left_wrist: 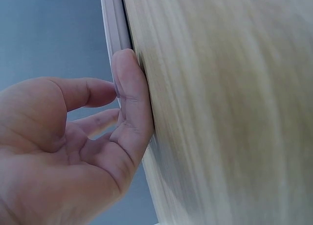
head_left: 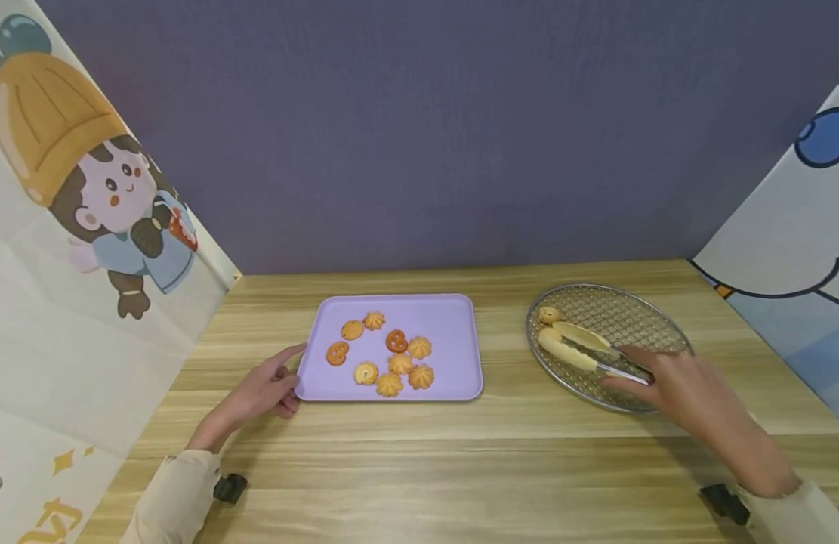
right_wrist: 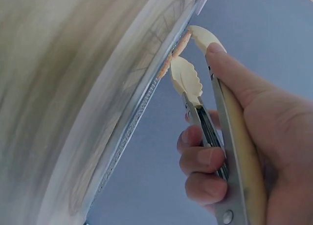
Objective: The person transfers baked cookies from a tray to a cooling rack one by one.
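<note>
At the left edge of a lilac tray (head_left: 453,325), my left hand (head_left: 266,385) holds the rim near the front corner. In the left wrist view the thumb (left_wrist: 93,92) lies at the rim, with curled fingers low beside it against the table. My right hand (head_left: 684,385) grips metal tongs (head_left: 619,370) with cream scalloped tips, thumb on one arm and fingers round the other. The tips stand apart, low over the left part of a round wire rack (head_left: 636,325). A small ring-shaped cookie (head_left: 548,315) lies on the rack just beyond them. Cookies (right_wrist: 182,44) show at the tips in the right wrist view.
On the tray lie several flower-shaped cookies (head_left: 390,384), two pretzel-shaped ones (head_left: 337,353), a round cookie (head_left: 352,329) and a ring-shaped one (head_left: 365,372). A dark panel (head_left: 460,136) rises behind the wooden table (head_left: 419,468); printed cloths (head_left: 25,302) flank both sides.
</note>
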`<state>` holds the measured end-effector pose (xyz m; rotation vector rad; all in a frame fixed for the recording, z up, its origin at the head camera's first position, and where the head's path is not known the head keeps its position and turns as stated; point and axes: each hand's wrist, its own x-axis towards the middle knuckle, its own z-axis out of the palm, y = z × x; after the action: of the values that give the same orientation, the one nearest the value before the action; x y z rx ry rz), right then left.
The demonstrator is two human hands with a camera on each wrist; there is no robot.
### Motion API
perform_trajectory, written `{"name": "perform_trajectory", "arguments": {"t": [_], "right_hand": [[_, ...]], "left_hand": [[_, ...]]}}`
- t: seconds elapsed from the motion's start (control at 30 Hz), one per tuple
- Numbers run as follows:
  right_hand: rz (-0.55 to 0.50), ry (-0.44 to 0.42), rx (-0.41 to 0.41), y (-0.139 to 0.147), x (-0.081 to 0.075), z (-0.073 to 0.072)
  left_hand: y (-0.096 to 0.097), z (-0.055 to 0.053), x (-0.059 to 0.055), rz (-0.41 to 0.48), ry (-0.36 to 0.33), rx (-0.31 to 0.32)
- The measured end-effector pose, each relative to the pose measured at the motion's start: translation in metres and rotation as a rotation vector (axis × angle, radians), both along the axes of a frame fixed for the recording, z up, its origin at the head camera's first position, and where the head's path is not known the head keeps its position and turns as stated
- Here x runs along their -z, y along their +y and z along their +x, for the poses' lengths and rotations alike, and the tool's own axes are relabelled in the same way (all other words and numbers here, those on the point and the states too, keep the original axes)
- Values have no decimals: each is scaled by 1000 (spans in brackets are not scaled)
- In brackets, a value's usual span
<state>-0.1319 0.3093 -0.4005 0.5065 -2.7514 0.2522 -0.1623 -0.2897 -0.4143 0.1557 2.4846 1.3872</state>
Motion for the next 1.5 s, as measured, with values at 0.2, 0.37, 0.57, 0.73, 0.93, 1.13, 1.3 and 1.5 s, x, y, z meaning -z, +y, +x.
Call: {"name": "perform_trajectory", "arguments": {"t": [0.2, 0.37, 0.57, 0.73, 0.93, 1.13, 1.3, 1.5], "right_hand": [[35, -40, 0, -1, 2, 1], [22, -84, 12, -1, 2, 1], [18, -62, 14, 0, 2, 1], [7, -40, 15, -2, 0, 2], [9, -9, 22, -4, -1, 5], [10, -10, 12, -9, -6, 8], [17, -15, -7, -16, -11, 8], [38, 22, -45, -26, -13, 8]], "left_hand": [[0, 0, 0, 1, -3, -4], [0, 0, 0, 5, -1, 1], [0, 0, 0, 5, 4, 1], [0, 0, 0, 4, 7, 0], [0, 1, 0, 6, 4, -6], [0, 1, 0, 4, 1, -16], [0, 1, 0, 8, 2, -17], [1, 1, 0, 5, -3, -20]]}}
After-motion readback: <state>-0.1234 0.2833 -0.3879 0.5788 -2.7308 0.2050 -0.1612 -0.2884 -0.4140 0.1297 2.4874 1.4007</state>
